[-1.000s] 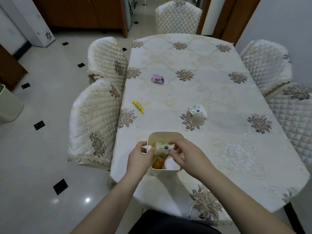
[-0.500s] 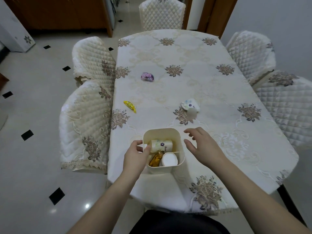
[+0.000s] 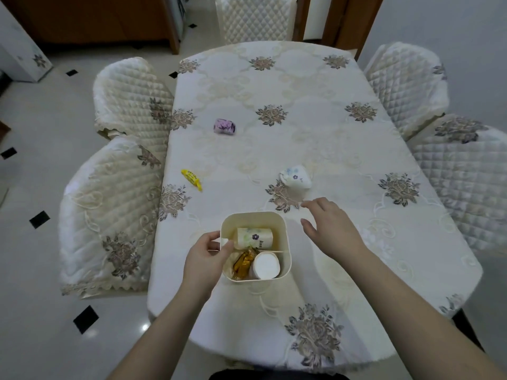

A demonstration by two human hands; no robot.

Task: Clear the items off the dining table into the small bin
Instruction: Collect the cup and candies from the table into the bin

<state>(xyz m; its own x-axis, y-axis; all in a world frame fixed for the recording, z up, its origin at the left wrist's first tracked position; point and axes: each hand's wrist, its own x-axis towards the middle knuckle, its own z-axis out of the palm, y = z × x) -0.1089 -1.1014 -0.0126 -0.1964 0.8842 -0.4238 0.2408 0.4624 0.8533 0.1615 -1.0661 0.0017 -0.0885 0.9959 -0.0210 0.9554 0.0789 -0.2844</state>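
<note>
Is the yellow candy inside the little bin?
No, the yellow candy lies on the tablecloth, apart from the bin.

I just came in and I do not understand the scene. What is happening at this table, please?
A person is clearing a dining table into a small bin. The left hand grips the bin's left rim. The right hand is open and empty, above the cloth beside the bin. The bin already holds two cups and a golden wrapper. A tipped paper cup, a yellow packet and a purple item are still on the table.
</note>
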